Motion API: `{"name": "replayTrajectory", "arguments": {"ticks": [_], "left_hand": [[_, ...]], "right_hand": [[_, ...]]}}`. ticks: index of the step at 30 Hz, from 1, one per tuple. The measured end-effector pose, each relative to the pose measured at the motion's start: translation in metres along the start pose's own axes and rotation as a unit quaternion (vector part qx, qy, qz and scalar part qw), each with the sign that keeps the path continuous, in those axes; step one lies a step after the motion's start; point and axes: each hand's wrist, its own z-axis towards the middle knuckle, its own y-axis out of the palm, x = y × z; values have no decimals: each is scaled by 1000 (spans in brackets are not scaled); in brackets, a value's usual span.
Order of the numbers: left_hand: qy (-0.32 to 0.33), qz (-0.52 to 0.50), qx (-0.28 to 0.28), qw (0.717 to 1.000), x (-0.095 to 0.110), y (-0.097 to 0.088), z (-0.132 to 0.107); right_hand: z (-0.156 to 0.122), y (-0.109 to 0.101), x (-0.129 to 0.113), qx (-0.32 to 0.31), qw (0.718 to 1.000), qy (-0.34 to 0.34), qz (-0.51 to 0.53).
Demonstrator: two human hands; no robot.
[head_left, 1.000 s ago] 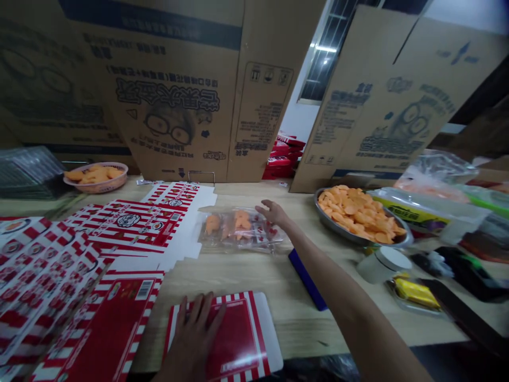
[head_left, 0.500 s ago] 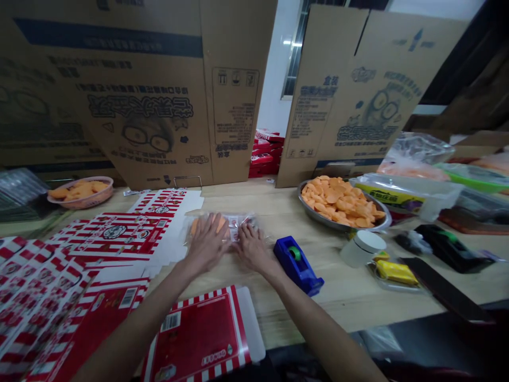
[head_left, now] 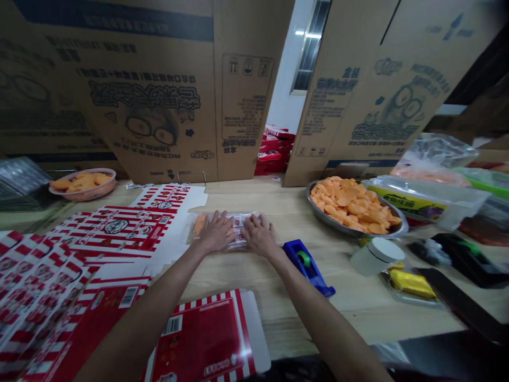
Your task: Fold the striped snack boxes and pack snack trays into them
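Note:
A clear plastic package lies flat on the wooden table, with orange chips showing at its left end and pale printed pieces near the middle. Across its left half rests my left hand, palm down with fingers spread. My right hand presses on the right half, fingers also stretched out and apart. Both hands touch the package from above, hiding much of its contents. A blue tape dispenser with green tape stands just right of my right hand. Below my hands sits a folded red-and-white carton.
Striped flat cartons are spread at left, near a pink basket of chips. At right are a metal bowl heaped with orange chips, a white-lidded jar, yellow packets and a black tape dispenser. Large cardboard sheets stand behind.
Both hands stay on the package; their fingers have shifted slightly, the right hand's spreading wider apart. The whole view has swung a little, so the table's things sit further right.

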Motion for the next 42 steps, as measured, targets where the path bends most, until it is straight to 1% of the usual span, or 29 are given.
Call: {"name": "replayTrajectory", "arguments": {"ticks": [8, 12, 14, 15, 17, 18, 19, 20, 21, 22, 23, 24, 25, 26, 28, 29, 31, 33, 36, 38, 42], "left_hand": [[0, 24, 5, 1000, 3, -3, 0], [-1, 54, -1, 999, 2, -1, 3], [-5, 62, -1, 998, 0, 1, 5], [-3, 63, 0, 998, -1, 2, 7], [5, 63, -3, 998, -1, 1, 8], [6, 63, -10, 998, -1, -1, 8], [4, 65, -20, 998, 1, -3, 7], [0, 69, -29, 997, 3, -6, 7], [-4, 77, -36, 996, 5, -10, 7], [-6, 85, -41, 996, 7, -13, 7], [-6, 94, -44, 995, 8, -16, 8], [-3, 102, -47, 994, 9, -18, 9], [4, 109, -51, 993, 10, -20, 11], [11, 115, -57, 992, 10, -20, 13], [26, 122, -68, 990, 9, -19, 17], [31, 122, -70, 990, 9, -18, 18], [24, 112, -67, 991, 9, -16, 20], [16, 100, -70, 992, 9, -14, 20], [21, 103, -101, 989, 10, -13, 21], [25, 119, -114, 986, 11, -13, 23], [30, 138, -106, 984, 14, -11, 24]], "right_hand": [[-1, -5, 0, -6, 1000, -1, -3], [1, -10, 0, -36, 999, -28, 16], [-2, -16, 0, -26, 998, -40, 42], [-6, -21, 0, -1, 997, -50, 58], [-24, -32, 4, 86, 987, -83, 112], [-38, -38, 10, 143, 973, -99, 152], [-54, -43, 20, 203, 953, -109, 196], [-73, -48, 34, 266, 927, -102, 244], [-93, -53, 54, 326, 901, -73, 276], [-113, -56, 77, 380, 878, -25, 288], [-132, -57, 104, 422, 860, 37, 286], [-149, -58, 132, 454, 841, 116, 271], [-164, -59, 161, 468, 822, 204, 252], [-177, -59, 189, 473, 809, 251, 243], [-195, -60, 236, 475, 792, 310, 226], [-200, -60, 253, 466, 791, 331, 219], [-203, -62, 275, 433, 800, 359, 208], [-200, -64, 285, 390, 817, 377, 194], [-189, -66, 289, 333, 835, 408, 159], [-182, -66, 290, 300, 839, 435, 132], [-176, -64, 292, 251, 839, 472, 99]]}}
